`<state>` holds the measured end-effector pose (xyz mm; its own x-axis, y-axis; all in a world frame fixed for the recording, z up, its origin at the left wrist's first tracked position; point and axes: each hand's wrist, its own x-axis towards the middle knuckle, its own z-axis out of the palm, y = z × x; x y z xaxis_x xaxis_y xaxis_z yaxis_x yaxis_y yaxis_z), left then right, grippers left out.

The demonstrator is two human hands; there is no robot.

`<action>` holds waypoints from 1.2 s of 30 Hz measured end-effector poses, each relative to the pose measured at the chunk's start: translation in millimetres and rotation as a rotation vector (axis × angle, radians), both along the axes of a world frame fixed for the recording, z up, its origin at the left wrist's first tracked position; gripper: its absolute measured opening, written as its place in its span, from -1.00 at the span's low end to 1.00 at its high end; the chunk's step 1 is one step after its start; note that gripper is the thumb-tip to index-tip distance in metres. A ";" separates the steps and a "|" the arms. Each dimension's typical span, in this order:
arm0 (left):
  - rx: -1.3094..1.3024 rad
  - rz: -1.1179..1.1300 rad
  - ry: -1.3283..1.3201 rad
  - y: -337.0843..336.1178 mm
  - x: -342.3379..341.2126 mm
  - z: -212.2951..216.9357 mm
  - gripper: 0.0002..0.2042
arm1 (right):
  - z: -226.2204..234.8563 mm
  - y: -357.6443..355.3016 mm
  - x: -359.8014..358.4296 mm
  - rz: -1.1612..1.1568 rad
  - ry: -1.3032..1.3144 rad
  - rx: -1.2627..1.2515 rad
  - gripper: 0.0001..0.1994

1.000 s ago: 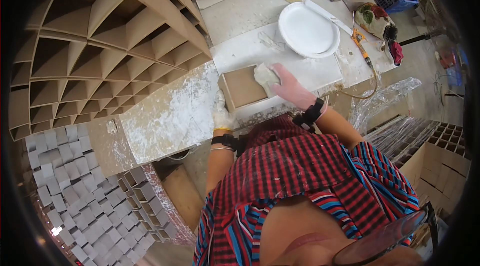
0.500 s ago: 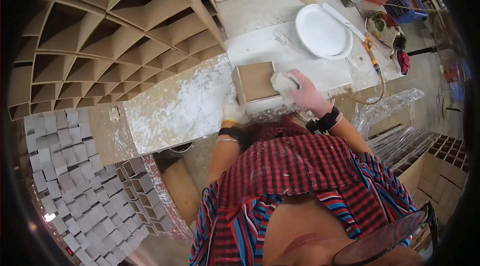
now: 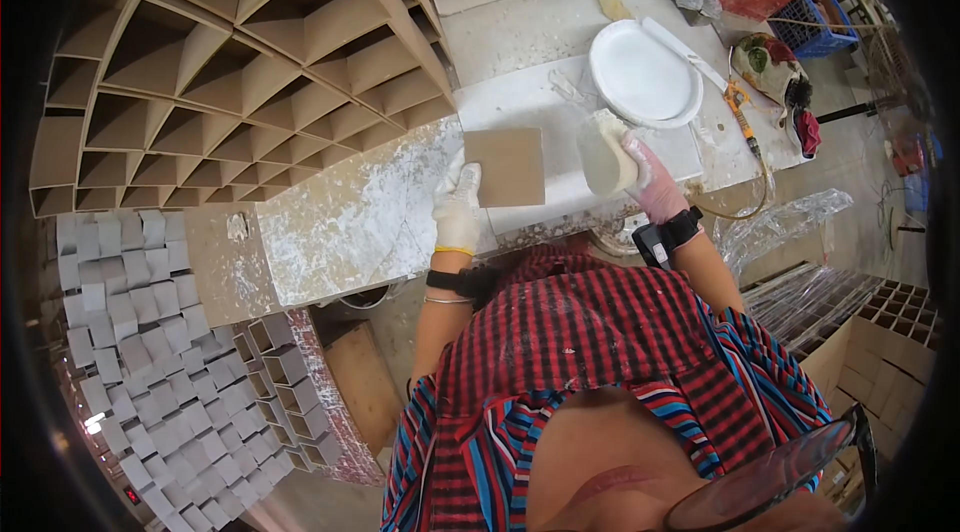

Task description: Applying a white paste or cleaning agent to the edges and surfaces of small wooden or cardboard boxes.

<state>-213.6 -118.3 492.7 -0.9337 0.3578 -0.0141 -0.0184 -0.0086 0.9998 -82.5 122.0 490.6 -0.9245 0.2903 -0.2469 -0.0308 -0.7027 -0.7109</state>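
The person wears a short-sleeved shirt [image 3: 590,352] in red and black check across the back and shoulders, with sleeves and lower panels in red, blue and white stripes. Both hands are gloved: the left hand [image 3: 457,210] in a thin whitish glove with a yellow rolled cuff, smeared with pale paste, the right hand [image 3: 652,175] in a similar thin glove showing pinkish. The left forearm carries 1 black band and, below it, 1 thin silver bangle. A black wrist strap with a small boxy device [image 3: 662,237] sits on the right wrist. Dark-rimmed glasses [image 3: 780,477] show at the lower edge.
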 end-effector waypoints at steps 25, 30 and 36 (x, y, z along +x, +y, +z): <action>0.048 0.007 -0.507 -76.9 0.2 -69.7 -0.71 | 19.3 -111.1 -86.3 0.278 0.122 1.978 -0.46; 0.187 -0.004 -0.287 -74.4 0.7 -80.7 -0.80 | 27.6 -145.7 -91.2 0.417 0.017 2.147 -0.53; 0.058 -0.159 -0.304 -44.4 -11.7 -79.2 -0.87 | 20.6 -121.6 -85.4 0.446 -0.060 2.195 -0.55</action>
<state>-225.2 -162.7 413.6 -0.8224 0.5069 -0.2581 -0.3208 -0.0386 0.9464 -167.8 0.4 511.2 -0.9946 -0.0931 0.0461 -0.0989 0.9840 -0.1480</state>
